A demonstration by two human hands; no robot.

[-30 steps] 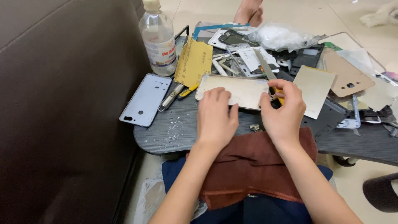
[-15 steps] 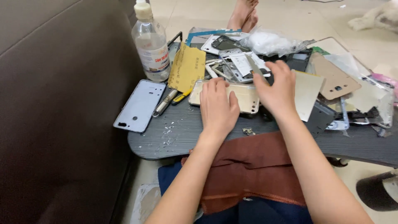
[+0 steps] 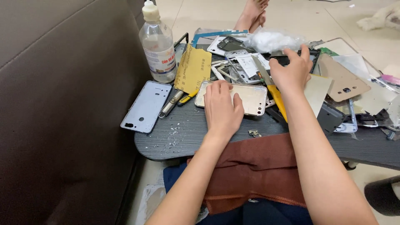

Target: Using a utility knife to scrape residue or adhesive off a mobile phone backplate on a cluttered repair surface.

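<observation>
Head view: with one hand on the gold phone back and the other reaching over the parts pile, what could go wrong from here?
The right hand reaches right beside the yellow-handled knife, whose bare blade could nick it. The pale blue back cover overhangs the table edge and could be knocked off. The left hand alone pins the gold back cover, which might slide.

Both forearms are seen bare from elbow to wrist; no sleeves are visible. The left hand (image 3: 221,109) and right hand (image 3: 291,73) are uncovered: no gloves, rings, watch or wristband are noted. Fingernails are observed short and unpainted. A rust-brown cloth (image 3: 254,175) is draped over the lap. Dark navy legwear (image 3: 266,212) is seen beneath it.
</observation>
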